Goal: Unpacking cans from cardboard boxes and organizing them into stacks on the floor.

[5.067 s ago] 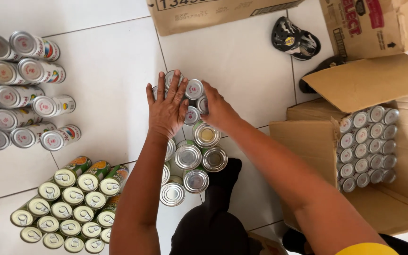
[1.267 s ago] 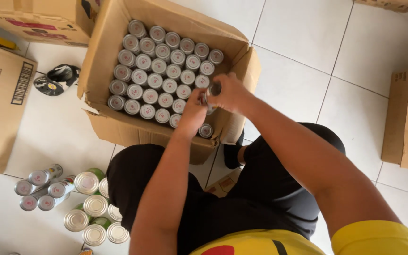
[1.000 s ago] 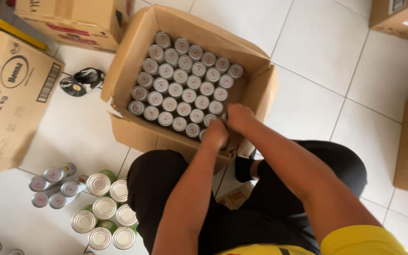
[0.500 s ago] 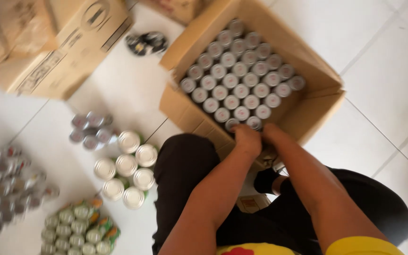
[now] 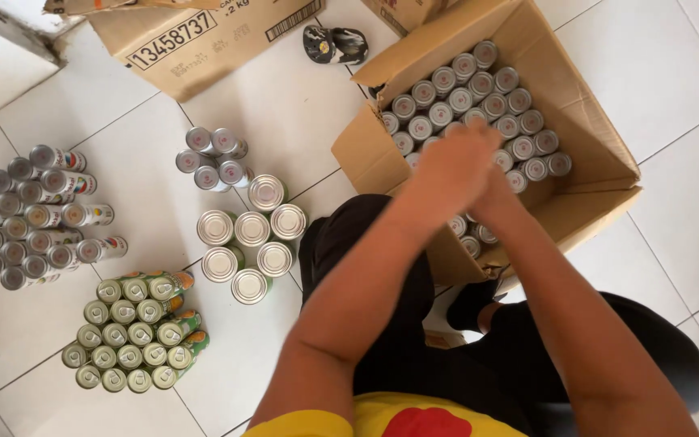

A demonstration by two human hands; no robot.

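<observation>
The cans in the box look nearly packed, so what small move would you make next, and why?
Probably reach the left hand to the wide cans on the floor: both hands hover together over the box, seemingly empty, and its near row shows gaps.

A white tiled floor (image 5: 285,97) carries several clusters of upright tins. At far left stands a block of slim silver cans (image 5: 30,214) with coloured sides. Below it, a tight group of green-and-orange labelled cans (image 5: 131,332) stands in rows. Nearer the middle, seven wider silver tins (image 5: 248,239) sit close together, with four small slim cans (image 5: 210,154) just above them. A closed brown cardboard carton (image 5: 204,36) lies along the top edge. A dark sandal (image 5: 333,44) rests beside it.
</observation>
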